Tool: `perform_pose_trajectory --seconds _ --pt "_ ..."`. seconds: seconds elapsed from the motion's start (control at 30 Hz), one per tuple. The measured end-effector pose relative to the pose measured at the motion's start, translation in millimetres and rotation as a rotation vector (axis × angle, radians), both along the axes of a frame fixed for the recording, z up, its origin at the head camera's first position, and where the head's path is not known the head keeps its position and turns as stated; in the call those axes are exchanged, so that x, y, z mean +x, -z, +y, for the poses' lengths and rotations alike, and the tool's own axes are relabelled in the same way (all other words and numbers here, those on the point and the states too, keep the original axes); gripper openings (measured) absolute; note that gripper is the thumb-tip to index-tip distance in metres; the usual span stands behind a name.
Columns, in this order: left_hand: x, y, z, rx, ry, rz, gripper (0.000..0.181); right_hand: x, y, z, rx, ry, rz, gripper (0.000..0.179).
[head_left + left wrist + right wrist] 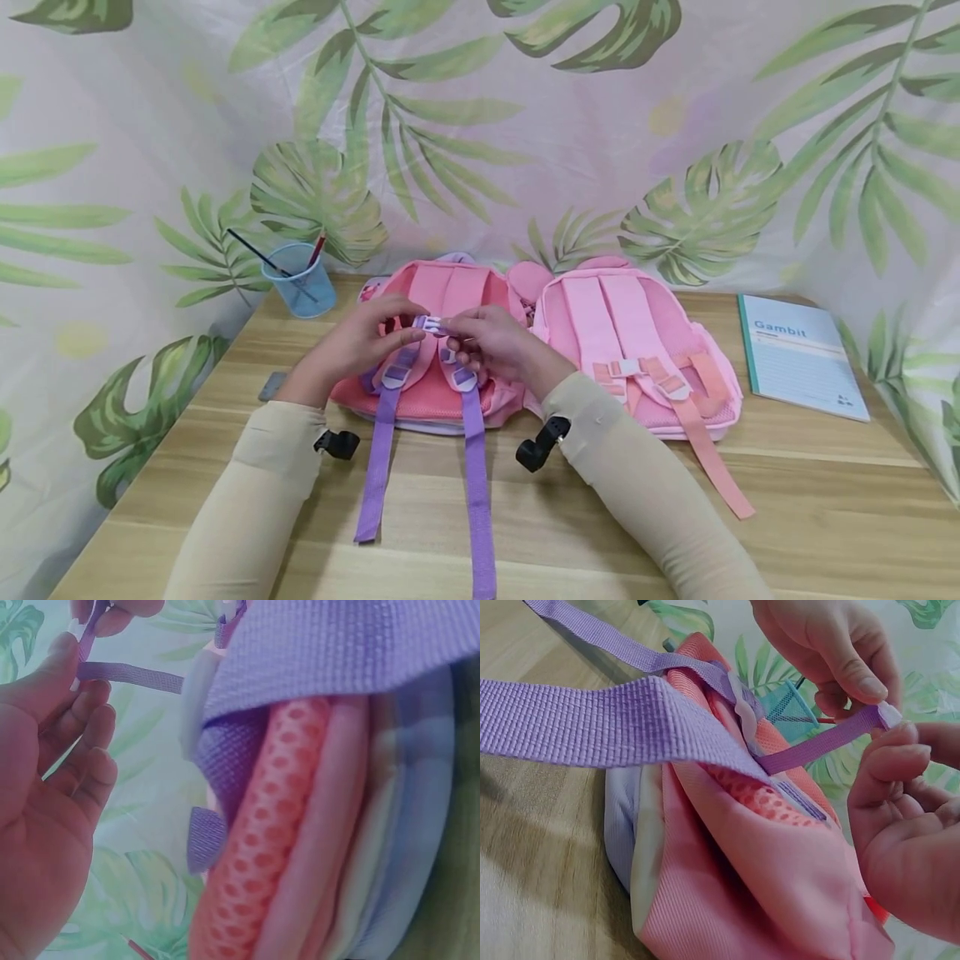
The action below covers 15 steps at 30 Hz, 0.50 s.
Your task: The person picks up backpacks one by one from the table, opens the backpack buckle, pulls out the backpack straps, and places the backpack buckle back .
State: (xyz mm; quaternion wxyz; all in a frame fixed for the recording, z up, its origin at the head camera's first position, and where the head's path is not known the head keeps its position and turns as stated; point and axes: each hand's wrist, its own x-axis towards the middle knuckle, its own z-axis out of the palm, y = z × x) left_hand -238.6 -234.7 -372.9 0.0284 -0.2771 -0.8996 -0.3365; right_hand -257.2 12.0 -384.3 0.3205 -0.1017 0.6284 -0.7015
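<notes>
A coral-pink backpack (405, 405) with purple webbing straps lies back side up on the table. Above it, the left hand (363, 337) pinches one side of a small white buckle (430, 324) between thumb and fingers. The right hand (498, 337) pinches the buckle's other side. In the right wrist view, narrow purple webbing (821, 742) runs from the backpack up to the buckle between the fingertips. Whether the buckle halves are fully joined cannot be told. Two long purple strap ends (476, 483) hang toward the front of the table.
To the right lies a second, lighter pink backpack (633, 317) with orange webbing and a fastened white buckle (626, 367). A notebook (806, 358) lies at the far right. At the back left stands a blue mesh cup (303, 287) with pencils. A small grey object (272, 386) lies beside the left forearm.
</notes>
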Motion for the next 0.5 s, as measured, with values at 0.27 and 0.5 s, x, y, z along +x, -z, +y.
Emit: perform_pose_trajectory --seconds 0.27,0.5 --pt "-0.3 5.8 -3.2 0.040 -0.028 -0.027 0.025 2.2 1.0 -0.4 0.014 0.018 -0.018 0.032" --pt "0.2 8.3 -3.4 0.065 -0.029 -0.019 0.022 2.8 2.2 -4.5 0.016 0.031 0.000 0.027"
